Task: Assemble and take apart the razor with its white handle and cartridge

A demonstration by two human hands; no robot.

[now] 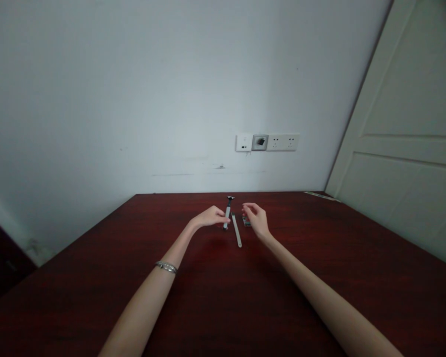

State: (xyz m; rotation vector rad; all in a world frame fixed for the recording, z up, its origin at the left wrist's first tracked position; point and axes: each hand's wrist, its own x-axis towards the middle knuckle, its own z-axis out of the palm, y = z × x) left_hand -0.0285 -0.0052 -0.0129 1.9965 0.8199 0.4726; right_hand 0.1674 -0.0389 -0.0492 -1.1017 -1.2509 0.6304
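Observation:
My left hand [210, 217] is closed in a pinch on a thin white stick-like tool with a dark tip [228, 210], held nearly upright over the dark red table [223, 297]. My right hand [255, 218] hovers just right of it, fingers curled and parted, over a small dark flat object [246, 221] on the table; I cannot see whether it touches it. A narrow pale strip [237, 232] lies on the table between the two hands. A silver bracelet [166, 267] sits on my left wrist.
A white wall stands behind the table, with a row of sockets [267, 142] above the far edge. A pale door [409, 148] is at the right. A thin pale strip [321, 196] lies at the table's far right corner.

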